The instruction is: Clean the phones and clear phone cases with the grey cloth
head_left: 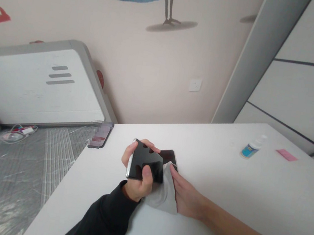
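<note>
My left hand (138, 186), in a black sleeve, is closed around a glossy black smartphone (147, 161) with a silver edge, its thumb lying over the dark face. My right hand (188, 194) grips a light grey cloth (162, 197), which hangs beside and below the phone and meets its right edge. Behind the held phone, a second dark, rounded-cornered device (170, 157) is partly visible. The phone and the cloth hide most of it, and I cannot tell whether it lies on the table or is held.
A white table (207, 153) spreads under my hands. On its right stand a small white bottle (252, 147) with a blue label and a pink slip (286, 155). Another phone (101, 135) lies at the left edge. Beyond are a bed headboard (31, 85) and a white wardrobe (300, 92).
</note>
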Demonstrator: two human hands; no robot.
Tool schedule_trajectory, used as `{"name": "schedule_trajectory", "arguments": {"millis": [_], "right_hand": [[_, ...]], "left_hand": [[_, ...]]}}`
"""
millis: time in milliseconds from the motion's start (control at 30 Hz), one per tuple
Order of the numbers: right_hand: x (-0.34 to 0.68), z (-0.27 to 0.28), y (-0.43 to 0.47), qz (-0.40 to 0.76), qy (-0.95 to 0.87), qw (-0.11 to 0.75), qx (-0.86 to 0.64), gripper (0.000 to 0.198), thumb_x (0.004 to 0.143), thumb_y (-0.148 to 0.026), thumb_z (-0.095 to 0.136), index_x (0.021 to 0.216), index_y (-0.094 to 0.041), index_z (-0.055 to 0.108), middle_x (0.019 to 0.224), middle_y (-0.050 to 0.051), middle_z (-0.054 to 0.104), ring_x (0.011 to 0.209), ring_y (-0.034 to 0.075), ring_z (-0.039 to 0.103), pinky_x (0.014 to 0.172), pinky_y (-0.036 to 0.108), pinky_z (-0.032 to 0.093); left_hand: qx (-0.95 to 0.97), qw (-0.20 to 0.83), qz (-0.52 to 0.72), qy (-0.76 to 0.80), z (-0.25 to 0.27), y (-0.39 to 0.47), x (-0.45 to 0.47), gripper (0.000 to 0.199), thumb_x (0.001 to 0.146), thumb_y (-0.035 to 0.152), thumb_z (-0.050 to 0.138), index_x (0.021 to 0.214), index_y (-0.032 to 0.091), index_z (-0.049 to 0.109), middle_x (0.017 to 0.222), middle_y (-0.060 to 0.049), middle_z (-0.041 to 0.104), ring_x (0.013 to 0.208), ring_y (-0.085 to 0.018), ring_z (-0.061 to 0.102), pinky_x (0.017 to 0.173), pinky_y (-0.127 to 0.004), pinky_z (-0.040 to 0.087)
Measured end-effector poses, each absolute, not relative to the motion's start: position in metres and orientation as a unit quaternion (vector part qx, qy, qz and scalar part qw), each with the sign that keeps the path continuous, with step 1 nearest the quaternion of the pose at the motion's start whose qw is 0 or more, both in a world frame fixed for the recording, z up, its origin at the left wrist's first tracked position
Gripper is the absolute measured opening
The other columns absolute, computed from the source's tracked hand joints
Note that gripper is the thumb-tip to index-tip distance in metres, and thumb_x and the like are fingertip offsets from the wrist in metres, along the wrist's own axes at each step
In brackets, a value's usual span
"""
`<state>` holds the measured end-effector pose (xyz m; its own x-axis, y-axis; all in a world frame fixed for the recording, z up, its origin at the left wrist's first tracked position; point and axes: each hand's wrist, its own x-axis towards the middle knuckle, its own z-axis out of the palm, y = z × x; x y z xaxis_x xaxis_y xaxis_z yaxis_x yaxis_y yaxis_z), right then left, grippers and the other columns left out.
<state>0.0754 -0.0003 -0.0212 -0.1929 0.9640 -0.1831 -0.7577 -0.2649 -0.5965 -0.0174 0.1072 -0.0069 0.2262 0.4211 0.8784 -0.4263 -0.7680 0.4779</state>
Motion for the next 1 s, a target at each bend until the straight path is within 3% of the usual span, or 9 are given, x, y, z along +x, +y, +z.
{"name": "schedule_trajectory", "arguments": {"millis": [100, 200, 300, 400, 467, 567, 733, 900, 1000], "right_hand": [[0.076, -0.023, 0.002, 0.726, -0.184, 0.595, -0.291, 0.065, 0.077, -0.073, 0.071, 0.118, -0.024, 0.07, 0.114, 0.006, 0.076, 0.12, 0.028, 0.066, 0.109, 0.041, 0.047], [0.079, -0.028, 0.004, 0.685, -0.154, 0.637, -0.318, 0.056, 0.084, -0.071, 0.066, 0.12, -0.027, 0.069, 0.11, 0.002, 0.077, 0.116, 0.023, 0.068, 0.108, 0.037, 0.047], [0.082, -0.033, 0.004, 0.688, -0.128, 0.654, -0.285, 0.053, 0.079, -0.071, 0.072, 0.102, -0.024, 0.073, 0.093, 0.002, 0.076, 0.098, 0.022, 0.072, 0.097, 0.032, 0.053], [0.086, -0.029, 0.0, 0.686, -0.1, 0.683, -0.229, 0.044, 0.075, -0.064, 0.08, 0.084, -0.021, 0.072, 0.079, 0.0, 0.072, 0.083, 0.018, 0.071, 0.084, 0.024, 0.056], [0.087, -0.022, -0.002, 0.674, -0.107, 0.697, -0.222, 0.044, 0.076, -0.064, 0.079, 0.089, -0.023, 0.072, 0.082, 0.0, 0.071, 0.089, 0.017, 0.07, 0.085, 0.022, 0.056], [0.089, -0.014, -0.004, 0.7, -0.17, 0.655, -0.226, 0.063, 0.072, -0.079, 0.072, 0.102, -0.023, 0.071, 0.094, 0.001, 0.072, 0.108, 0.022, 0.067, 0.094, 0.029, 0.055], [0.094, -0.009, -0.005, 0.733, -0.229, 0.602, -0.219, 0.082, 0.067, -0.091, 0.061, 0.109, -0.021, 0.07, 0.114, 0.005, 0.073, 0.124, 0.028, 0.061, 0.109, 0.039, 0.044], [0.093, -0.009, -0.003, 0.72, -0.271, 0.587, -0.252, 0.091, 0.071, -0.096, 0.047, 0.12, -0.022, 0.068, 0.127, 0.009, 0.07, 0.135, 0.031, 0.053, 0.114, 0.045, 0.038], [0.092, -0.02, -0.001, 0.622, -0.33, 0.625, -0.338, 0.089, 0.081, -0.094, 0.031, 0.129, -0.027, 0.065, 0.132, 0.009, 0.068, 0.136, 0.031, 0.054, 0.112, 0.049, 0.041]], "left_hand": [[0.742, 0.335, 0.575, -0.079, -0.008, 0.109, -0.02, 0.067, 0.094, 0.029, 0.054, 0.154, 0.033, 0.024, 0.114, -0.009, 0.06, 0.094, -0.022, 0.065, 0.081, -0.044, 0.056], [0.783, 0.327, 0.521, -0.092, -0.007, 0.109, -0.022, 0.078, 0.093, 0.043, 0.055, 0.159, 0.026, 0.018, 0.11, -0.011, 0.065, 0.094, -0.024, 0.067, 0.082, -0.042, 0.058], [0.853, 0.251, 0.442, -0.118, -0.005, 0.108, -0.021, 0.076, 0.089, 0.054, 0.057, 0.153, 0.022, 0.034, 0.11, -0.013, 0.07, 0.095, -0.027, 0.07, 0.082, -0.041, 0.059], [0.894, 0.172, 0.381, -0.164, -0.005, 0.108, -0.017, 0.068, 0.084, 0.051, 0.063, 0.142, 0.019, 0.046, 0.112, -0.016, 0.072, 0.099, -0.029, 0.071, 0.089, -0.042, 0.057], [0.902, 0.145, 0.373, -0.162, -0.006, 0.108, -0.015, 0.068, 0.08, 0.053, 0.068, 0.136, 0.018, 0.05, 0.114, -0.018, 0.07, 0.104, -0.031, 0.069, 0.097, -0.048, 0.053], [0.924, 0.137, 0.343, -0.102, -0.006, 0.112, -0.016, 0.069, 0.074, 0.058, 0.071, 0.13, 0.021, 0.052, 0.13, -0.02, 0.064, 0.119, -0.034, 0.063, 0.109, -0.056, 0.042], [0.951, 0.157, 0.265, 0.001, 0.0, 0.124, -0.021, 0.082, 0.075, 0.065, 0.07, 0.139, 0.019, 0.046, 0.149, -0.023, 0.052, 0.14, -0.036, 0.049, 0.12, -0.057, 0.026], [0.956, 0.191, 0.223, 0.027, -0.003, 0.12, -0.02, 0.092, 0.076, 0.067, 0.068, 0.149, 0.02, 0.036, 0.158, -0.023, 0.042, 0.145, -0.037, 0.042, 0.122, -0.06, 0.021], [0.956, 0.186, 0.225, -0.012, -0.007, 0.107, -0.016, 0.101, 0.074, 0.072, 0.067, 0.153, 0.019, 0.032, 0.157, -0.024, 0.042, 0.145, -0.038, 0.041, 0.12, -0.062, 0.023]]}}
